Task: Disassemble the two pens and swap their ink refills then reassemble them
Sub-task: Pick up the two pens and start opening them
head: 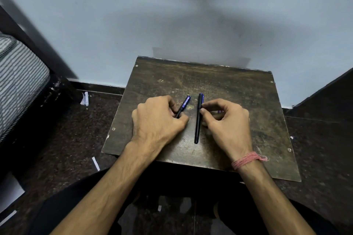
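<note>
Two dark pens lie on a worn brown wooden board (238,101). The left pen (185,103), black with a blue-purple upper part, slants up to the right; my left hand (159,118) is closed around its lower end. The right pen (198,118), long and black with a blue clip near its top, lies almost straight. My right hand (226,120) pinches its upper half between thumb and forefinger. A small purple bit shows behind the right hand's fingers; I cannot tell what it is.
The board rests on a low stand against a pale blue wall. Dark speckled floor surrounds it, with scraps of white paper (85,99) on the left. A striped mattress (17,74) on a dark frame stands far left. A dark panel (324,93) rises at right.
</note>
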